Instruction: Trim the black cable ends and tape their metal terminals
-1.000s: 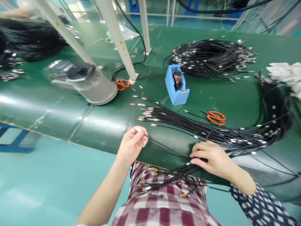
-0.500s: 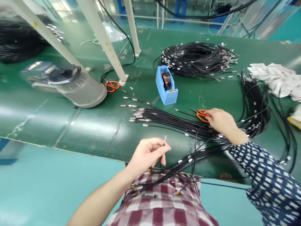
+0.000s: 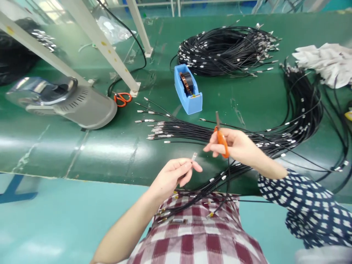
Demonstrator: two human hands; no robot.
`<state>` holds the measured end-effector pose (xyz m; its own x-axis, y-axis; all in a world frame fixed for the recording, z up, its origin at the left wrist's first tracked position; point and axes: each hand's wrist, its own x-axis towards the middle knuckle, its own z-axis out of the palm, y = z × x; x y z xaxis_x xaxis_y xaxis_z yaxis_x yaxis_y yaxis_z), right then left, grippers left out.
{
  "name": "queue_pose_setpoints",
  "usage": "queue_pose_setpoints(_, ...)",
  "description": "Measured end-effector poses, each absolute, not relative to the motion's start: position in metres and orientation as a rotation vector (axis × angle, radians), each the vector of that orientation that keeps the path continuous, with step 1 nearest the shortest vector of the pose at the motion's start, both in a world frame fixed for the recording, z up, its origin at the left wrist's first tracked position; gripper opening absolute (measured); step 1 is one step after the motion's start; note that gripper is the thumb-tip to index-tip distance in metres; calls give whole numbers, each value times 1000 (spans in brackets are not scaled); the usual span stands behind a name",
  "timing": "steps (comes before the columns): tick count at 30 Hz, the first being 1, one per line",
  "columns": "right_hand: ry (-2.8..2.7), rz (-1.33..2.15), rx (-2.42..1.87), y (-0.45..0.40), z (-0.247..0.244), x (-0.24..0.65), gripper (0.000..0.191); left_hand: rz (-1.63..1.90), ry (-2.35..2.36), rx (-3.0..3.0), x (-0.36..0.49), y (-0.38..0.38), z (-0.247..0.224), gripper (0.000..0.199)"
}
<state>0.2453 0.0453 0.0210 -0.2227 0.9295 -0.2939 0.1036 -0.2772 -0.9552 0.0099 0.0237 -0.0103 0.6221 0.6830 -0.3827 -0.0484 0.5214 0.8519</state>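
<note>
My left hand [image 3: 177,172] is closed in a pinch on a black cable, whose pale, flat end [image 3: 194,156] sticks up past the fingertips; the rest of it is mostly hidden by the hand. Just to the right, my right hand [image 3: 231,145] grips a pair of scissors [image 3: 222,141] by the orange handles, blades pointing up and away. Behind both hands, a bundle of black cables [image 3: 189,130] with white labels lies across the bench, its ends fanned to the left. More black cables [image 3: 203,198] run over the bench edge onto my lap.
A blue tape dispenser [image 3: 192,104] stands behind the bundle, near a large coil of cables [image 3: 214,64]. At left are a grey machine [image 3: 90,106], orange-handled scissors [image 3: 122,99] and white posts [image 3: 110,55]. Crumpled white material [image 3: 324,62] lies at right on the green bench [image 3: 110,150].
My right hand has lifted the scissors off the cable bundle and swung them left, blades now upward, close to my left hand. The left hand keeps its pinch. The view has tilted down slightly.
</note>
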Motion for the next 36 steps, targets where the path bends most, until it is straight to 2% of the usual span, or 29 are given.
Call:
queue_pose_setpoints(7,-1198,1778,-1166,45,22,213,39,587,906,1018,11,18,-12,32)
queue_pose_setpoints(12,-1309,1757,-1238,35,22,219,36,904,1136,1594,15,7,-11,15)
queue_pose_setpoints(14,-1362,1660,-1242,29,20,220,34,984,1125,1717,18,3,-12,13)
queue_pose_setpoints(19,-1623,1309,-1247,17,13,221,26,946,1106,1477,25,4,-12,7)
queue_pose_setpoints(22,-1812,1183,-1337,14,14,231,30,981,1082,1452,25,6,-11,6)
queue_pose_setpoints(27,-2408,634,-1454,11,29,259,43,1021,1059,1657,18,5,-16,5)
queue_pose_setpoints(36,-2756,561,-1364,13,41,274,37,1065,892,2139,10,4,-20,9)
